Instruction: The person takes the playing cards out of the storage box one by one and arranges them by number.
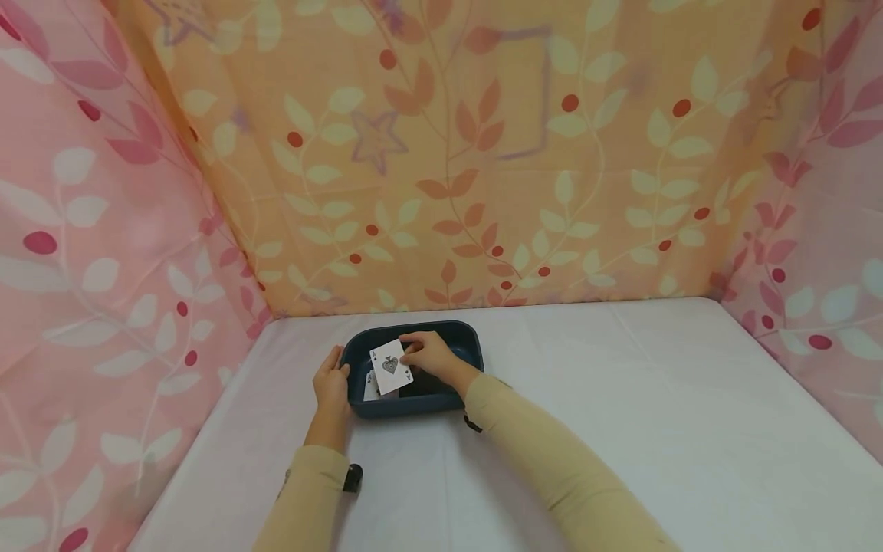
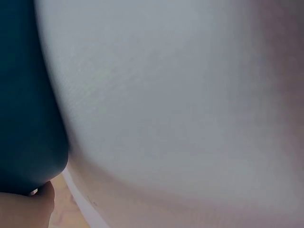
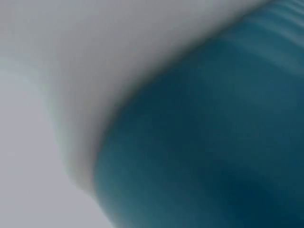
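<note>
A dark blue rectangular bin (image 1: pixel 407 409) with rounded corners stands on the table in the head view. My left hand (image 1: pixel 331 386) holds its left end, and a fingertip shows against the bin wall (image 2: pixel 28 95) in the left wrist view. Over the bin's left half, my right hand (image 1: pixel 433 358) pinches a playing card, an ace of spades (image 1: pixel 388 369), by its right edge, face up and tilted. Another white card (image 1: pixel 370 388) lies in the bin beneath it, mostly hidden. Only the blurred blue bin wall (image 3: pixel 190 142) fills the right wrist view; the hand is out of sight there.
A white cloth covers the table (image 1: pixel 621 399). An orange leaf-patterned curtain (image 1: pixel 483 192) hangs along the back edge, with pink patterned curtains at the left (image 1: pixel 90 291) and right (image 1: pixel 835 230). A dark strap piece (image 1: pixel 353 478) sits on the left sleeve.
</note>
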A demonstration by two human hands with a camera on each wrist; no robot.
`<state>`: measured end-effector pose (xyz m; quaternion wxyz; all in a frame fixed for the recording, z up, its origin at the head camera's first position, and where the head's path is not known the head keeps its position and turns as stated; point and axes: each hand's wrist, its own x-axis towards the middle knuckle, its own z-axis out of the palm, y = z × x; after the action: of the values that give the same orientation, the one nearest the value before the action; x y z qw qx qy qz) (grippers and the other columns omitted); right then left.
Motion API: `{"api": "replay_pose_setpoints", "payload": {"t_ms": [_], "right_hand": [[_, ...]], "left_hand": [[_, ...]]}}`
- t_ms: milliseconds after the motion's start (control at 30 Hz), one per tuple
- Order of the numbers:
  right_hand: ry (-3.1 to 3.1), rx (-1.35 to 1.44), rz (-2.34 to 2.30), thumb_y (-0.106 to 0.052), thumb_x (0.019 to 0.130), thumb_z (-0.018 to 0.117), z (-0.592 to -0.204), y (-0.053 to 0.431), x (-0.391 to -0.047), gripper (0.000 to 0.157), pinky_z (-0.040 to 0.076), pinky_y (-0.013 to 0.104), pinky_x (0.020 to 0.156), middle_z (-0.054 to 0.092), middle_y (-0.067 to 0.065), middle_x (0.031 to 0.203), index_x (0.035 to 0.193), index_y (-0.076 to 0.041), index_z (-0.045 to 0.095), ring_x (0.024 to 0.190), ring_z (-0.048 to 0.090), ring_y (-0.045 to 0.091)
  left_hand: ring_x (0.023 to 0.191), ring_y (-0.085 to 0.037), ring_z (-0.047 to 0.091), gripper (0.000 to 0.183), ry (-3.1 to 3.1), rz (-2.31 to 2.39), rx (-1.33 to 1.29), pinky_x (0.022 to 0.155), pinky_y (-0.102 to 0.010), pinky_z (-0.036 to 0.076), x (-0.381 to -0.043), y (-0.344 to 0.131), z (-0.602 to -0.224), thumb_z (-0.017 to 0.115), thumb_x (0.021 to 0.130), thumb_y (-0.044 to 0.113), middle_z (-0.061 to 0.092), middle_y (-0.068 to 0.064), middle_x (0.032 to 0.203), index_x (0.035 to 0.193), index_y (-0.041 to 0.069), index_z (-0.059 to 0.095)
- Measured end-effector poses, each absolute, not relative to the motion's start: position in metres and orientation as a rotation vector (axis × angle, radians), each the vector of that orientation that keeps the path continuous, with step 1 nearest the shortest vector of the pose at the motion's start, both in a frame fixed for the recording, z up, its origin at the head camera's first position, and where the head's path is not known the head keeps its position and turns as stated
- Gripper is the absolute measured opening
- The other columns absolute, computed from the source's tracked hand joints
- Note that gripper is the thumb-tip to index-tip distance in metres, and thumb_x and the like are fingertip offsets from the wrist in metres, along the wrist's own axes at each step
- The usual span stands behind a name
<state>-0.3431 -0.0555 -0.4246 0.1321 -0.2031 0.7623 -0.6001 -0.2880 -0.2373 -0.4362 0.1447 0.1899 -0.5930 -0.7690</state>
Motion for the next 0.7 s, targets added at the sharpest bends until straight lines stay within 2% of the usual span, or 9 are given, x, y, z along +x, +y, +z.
{"api": "replay_pose_setpoints", "payload": {"t_ms": [267,700], "right_hand": [[2.213,-0.484,-1.812,0.008,0.088,0.063,-0.408,-0.035,-0.339,0.045,0.058,0.036,0.077,0.066,0.016,0.091,0.132,0.008,0.054,0.077,0.062,0.016],[2.291,-0.354,-1.833,0.005,0.088,0.066,-0.397,-0.007,-0.349,0.046,0.058,0.035,0.076,0.069,0.017,0.096,0.133,0.005,0.055,0.079,0.064,0.018]], "left_hand": [[0.144,-0.02,0.022,0.053,-1.74,-2.196,0.542,0.116,-0.029,0.017,-0.288,-0.237,-0.436,0.032,0.099,-0.009,0.026,-0.012,0.156,0.151,-0.001,0.024],[0.144,-0.019,0.022,0.054,-1.709,-2.235,0.557,0.116,-0.028,0.018,-0.288,-0.238,-0.436,0.033,0.099,-0.01,0.025,-0.01,0.157,0.152,0.0,0.023]]}}
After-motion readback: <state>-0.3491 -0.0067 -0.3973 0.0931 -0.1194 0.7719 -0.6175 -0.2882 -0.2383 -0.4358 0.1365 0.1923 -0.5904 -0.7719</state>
